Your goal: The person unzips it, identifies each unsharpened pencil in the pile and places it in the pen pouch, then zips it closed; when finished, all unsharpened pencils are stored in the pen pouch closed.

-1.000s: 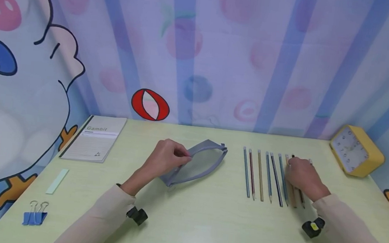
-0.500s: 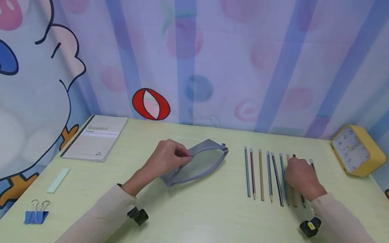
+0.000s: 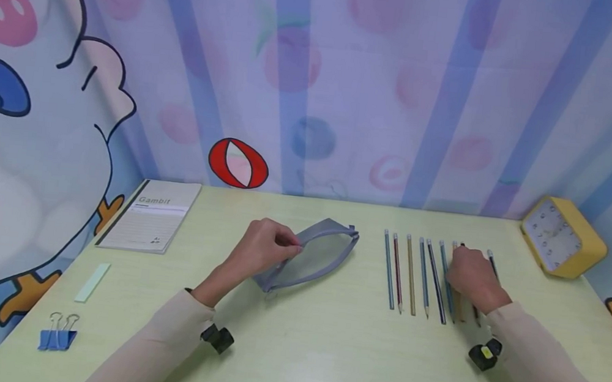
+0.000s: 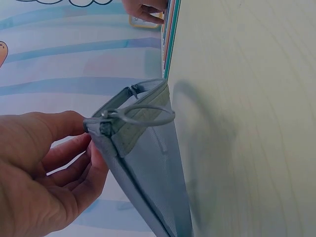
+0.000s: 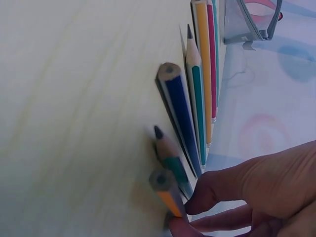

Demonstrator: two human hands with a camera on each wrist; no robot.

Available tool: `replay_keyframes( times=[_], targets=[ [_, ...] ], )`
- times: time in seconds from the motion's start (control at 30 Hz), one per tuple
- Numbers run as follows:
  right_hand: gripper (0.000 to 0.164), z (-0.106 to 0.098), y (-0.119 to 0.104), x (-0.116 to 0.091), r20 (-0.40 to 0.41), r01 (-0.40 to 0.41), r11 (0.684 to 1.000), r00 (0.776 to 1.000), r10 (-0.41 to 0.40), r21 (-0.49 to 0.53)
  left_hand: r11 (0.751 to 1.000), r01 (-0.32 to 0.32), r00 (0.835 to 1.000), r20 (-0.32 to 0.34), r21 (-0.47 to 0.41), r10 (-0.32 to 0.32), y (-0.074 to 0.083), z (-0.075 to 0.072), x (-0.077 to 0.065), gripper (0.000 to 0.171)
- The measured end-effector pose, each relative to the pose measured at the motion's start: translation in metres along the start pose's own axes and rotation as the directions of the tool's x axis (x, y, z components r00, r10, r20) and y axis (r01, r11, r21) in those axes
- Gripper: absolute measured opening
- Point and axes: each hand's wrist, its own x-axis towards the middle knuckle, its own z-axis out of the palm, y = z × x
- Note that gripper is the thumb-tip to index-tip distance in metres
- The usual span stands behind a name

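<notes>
My left hand [image 3: 264,248] pinches the upper edge of a grey-blue zip pouch [image 3: 312,268], whose mouth gapes open. In the left wrist view the pouch [image 4: 148,168] stands upright on the table with a loop at its zipper corner. Over at the right, my right hand [image 3: 477,278] is at a row of pencils. Its thumb and finger pinch an orange pencil [image 5: 170,200], blunt end toward the camera. Close beside lie a sharpened green pencil [image 5: 173,165] and a dark blue pencil [image 5: 180,108]. My hand covers the upper part of the pencils beneath it.
More pencils, including a red one [image 3: 397,273] and a gold one [image 3: 411,275], lie left of that hand. A yellow clock [image 3: 583,242] stands at the back right. On the left are a notebook [image 3: 148,216], a pale green strip [image 3: 92,283] and a blue binder clip [image 3: 56,339].
My right hand has shifted slightly left, exposing more of the rightmost dark pencil's upper end. The left hand and the pouch stay in place.
</notes>
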Motion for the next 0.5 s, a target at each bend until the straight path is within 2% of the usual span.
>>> replay_keyframes(
  times=[0.23, 0.3, 0.43, 0.5],
  targets=[
    [0.015, -0.003, 0.005, 0.001, -0.075, 0.053, 0.998, 0.996, -0.051, 0.024, 1.0, -0.007, 1.0, -0.005, 0.006, 0.007, 0.001, -0.001, 0.001, 0.01],
    [0.019, -0.008, 0.003, 0.001, -0.053, 0.04, 0.998, 0.998, -0.038, 0.045, 1.0, -0.009, 1.0, -0.007, 0.01, 0.009, 0.002, -0.002, 0.001, 0.01],
    [0.012, -0.022, 0.001, -0.001, 0.03, 0.028, 0.995, 0.999, -0.032, 0.099, 1.0, 0.0, 1.0, -0.008, 0.012, 0.0, 0.003, -0.001, 0.0, 0.01],
    [0.034, -0.029, -0.001, -0.003, 0.071, 0.032, 0.99, 0.997, -0.042, 0.135, 1.0, 0.007, 1.0, -0.006, 0.01, -0.007, 0.002, -0.001, -0.001, 0.01]
  ],
)
